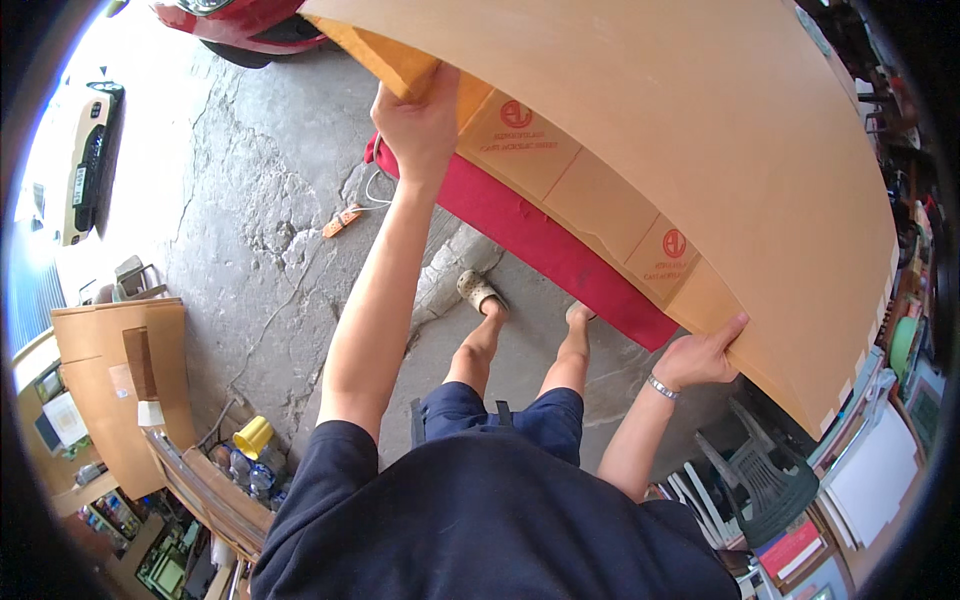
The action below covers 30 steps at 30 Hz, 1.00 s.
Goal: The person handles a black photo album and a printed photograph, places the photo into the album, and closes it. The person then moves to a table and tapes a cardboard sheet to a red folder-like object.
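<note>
A large tan cardboard sheet [720, 150] spreads over the upper right, its long near edge toward me. Under that edge more brown cardboard [590, 200] with red printing shows. My left hand [420, 125] is closed around the sheet's edge at its far left corner, beside an orange-brown lit flap. Farther right, my right hand [700, 357] grips the same edge near the near right corner, thumb on top and fingers hidden beneath. A red cloth-covered surface [560, 250] lies below the cardboard. What supports the sheet's far side is hidden.
The grey concrete floor [270, 200] is cracked, with an orange power strip [342, 221] and white cord. Cardboard [130, 380] and a yellow cup [254, 437] stand left. A dark green plastic chair [765, 480] sits right, near stacked papers. A red vehicle [245, 25] is at the top.
</note>
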Motion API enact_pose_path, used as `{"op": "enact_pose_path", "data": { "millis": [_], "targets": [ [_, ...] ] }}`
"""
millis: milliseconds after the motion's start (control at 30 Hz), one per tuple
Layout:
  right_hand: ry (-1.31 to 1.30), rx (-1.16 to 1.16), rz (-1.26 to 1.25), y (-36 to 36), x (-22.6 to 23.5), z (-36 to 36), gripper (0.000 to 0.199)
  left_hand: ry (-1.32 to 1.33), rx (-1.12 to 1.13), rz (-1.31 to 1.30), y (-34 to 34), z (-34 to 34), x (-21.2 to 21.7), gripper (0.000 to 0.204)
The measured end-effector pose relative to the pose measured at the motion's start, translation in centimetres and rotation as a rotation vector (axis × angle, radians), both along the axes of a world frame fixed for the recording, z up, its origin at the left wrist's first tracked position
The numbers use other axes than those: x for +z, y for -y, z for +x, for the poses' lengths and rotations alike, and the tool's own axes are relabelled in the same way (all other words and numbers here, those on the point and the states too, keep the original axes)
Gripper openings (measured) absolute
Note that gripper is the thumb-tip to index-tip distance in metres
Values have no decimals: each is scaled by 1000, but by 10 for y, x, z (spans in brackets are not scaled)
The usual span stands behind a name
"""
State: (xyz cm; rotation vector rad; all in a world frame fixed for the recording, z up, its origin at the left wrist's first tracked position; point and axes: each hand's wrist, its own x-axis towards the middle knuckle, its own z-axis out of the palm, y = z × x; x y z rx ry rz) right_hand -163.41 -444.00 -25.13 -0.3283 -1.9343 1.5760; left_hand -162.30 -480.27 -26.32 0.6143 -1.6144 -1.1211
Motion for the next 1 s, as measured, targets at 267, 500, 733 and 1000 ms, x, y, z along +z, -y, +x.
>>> {"op": "enact_pose_path", "data": {
  "millis": [267, 500, 733, 1000],
  "targets": [
    [-70, -16, 139, 7, 4, -24, 33, 11, 94, -9, -4, 10, 5, 15],
    [-85, 163, 20, 17, 20, -79, 28, -71, 271, 148, -7, 36, 29, 18],
    [-78, 485, 98, 42, 39, -169, 22, -28, 535, 133, -46, 61, 65, 20],
    [-124, 909, 104, 103, 44, -293, 21, -125, 905, 213, -127, 30, 71, 21]
  ]
}}
